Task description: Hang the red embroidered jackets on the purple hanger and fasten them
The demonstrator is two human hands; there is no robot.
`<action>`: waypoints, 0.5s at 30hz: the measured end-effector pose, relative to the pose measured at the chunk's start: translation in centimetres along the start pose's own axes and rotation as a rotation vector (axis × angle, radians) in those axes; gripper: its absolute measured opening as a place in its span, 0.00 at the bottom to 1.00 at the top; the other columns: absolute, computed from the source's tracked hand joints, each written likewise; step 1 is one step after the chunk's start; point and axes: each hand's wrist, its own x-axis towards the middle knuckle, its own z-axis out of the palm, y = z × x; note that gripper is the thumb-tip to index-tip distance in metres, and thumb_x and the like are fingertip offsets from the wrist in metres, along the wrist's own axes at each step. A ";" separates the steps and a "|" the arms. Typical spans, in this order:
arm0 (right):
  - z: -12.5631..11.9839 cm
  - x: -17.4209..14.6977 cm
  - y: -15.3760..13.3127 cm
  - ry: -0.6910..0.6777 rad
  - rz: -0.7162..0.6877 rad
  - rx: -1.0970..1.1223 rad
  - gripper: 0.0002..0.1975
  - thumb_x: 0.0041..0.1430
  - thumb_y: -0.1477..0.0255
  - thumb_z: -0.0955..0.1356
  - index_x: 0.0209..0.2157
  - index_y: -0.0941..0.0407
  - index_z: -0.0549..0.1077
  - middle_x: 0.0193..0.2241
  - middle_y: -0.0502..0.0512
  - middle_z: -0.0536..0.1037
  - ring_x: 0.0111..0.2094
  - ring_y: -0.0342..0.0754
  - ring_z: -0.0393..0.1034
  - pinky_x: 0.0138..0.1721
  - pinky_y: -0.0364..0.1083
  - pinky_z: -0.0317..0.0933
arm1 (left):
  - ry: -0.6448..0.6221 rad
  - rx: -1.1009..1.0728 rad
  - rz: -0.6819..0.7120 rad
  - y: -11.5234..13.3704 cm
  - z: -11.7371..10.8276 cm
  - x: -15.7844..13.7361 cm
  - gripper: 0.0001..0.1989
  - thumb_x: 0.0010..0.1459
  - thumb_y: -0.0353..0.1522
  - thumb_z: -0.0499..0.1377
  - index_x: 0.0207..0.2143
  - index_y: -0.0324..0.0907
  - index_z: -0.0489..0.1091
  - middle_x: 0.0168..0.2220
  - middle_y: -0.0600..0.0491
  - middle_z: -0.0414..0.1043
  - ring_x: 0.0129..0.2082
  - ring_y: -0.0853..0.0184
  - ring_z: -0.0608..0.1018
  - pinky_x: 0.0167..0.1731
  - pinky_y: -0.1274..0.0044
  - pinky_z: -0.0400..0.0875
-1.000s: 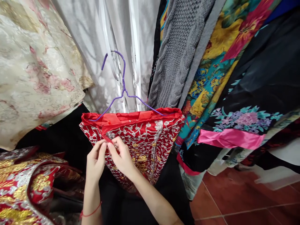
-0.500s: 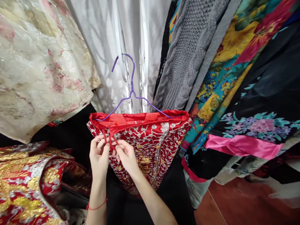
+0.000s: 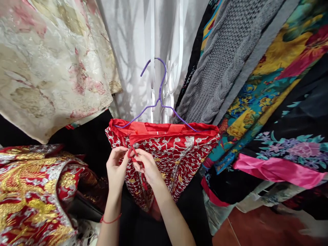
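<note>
A red skirt [image 3: 176,153] with silver and gold embroidery hangs from a purple wire hanger [image 3: 160,92], whose arms sit inside the red waistband. Red cord [image 3: 132,151] at the left part of the waistband forms a loop between my hands. My left hand [image 3: 116,165] pinches the cord from the left, with a thin red string round that wrist. From the right, my right hand [image 3: 147,165] is closed on the same cord, its fingertips close to the left ones. My fingers hide part of the cord.
Cream floral fabric [image 3: 64,68] hangs at the left, above a red and gold embroidered garment [image 3: 33,194]. Grey knitwear [image 3: 220,65] and flowered clothes [image 3: 289,150] hang at the right. White curtain [image 3: 128,41] is behind the hanger.
The view has shifted, so the skirt, hanger and hands appear farther right. The cord now shows a clearer loop between my fingertips.
</note>
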 end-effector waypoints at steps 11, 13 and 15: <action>-0.1 0.2 0.7 -0.008 -0.084 -0.269 0.10 0.54 0.63 0.67 0.34 0.55 0.72 0.17 0.42 0.60 0.19 0.38 0.48 0.22 0.42 0.43 | 0.050 0.018 0.128 0.2 -1.9 -1.4 0.08 0.55 0.39 0.67 0.33 0.44 0.79 0.46 0.49 0.78 0.48 0.61 0.79 0.53 0.68 0.73; -0.5 0.3 0.8 -0.009 -0.076 -0.261 0.14 0.54 0.59 0.69 0.38 0.54 0.72 0.20 0.42 0.60 0.20 0.38 0.46 0.23 0.42 0.43 | 0.129 -0.111 0.105 0.6 -2.8 -1.6 0.10 0.59 0.41 0.65 0.31 0.43 0.77 0.46 0.50 0.78 0.47 0.63 0.79 0.50 0.72 0.74; -1.1 0.5 1.0 -0.002 -0.091 -0.320 0.17 0.55 0.54 0.69 0.37 0.53 0.72 0.21 0.43 0.59 0.22 0.39 0.46 0.25 0.42 0.44 | 0.146 -0.100 0.083 1.7 -3.8 -0.9 0.12 0.59 0.41 0.64 0.30 0.42 0.76 0.41 0.51 0.78 0.41 0.67 0.79 0.44 0.76 0.75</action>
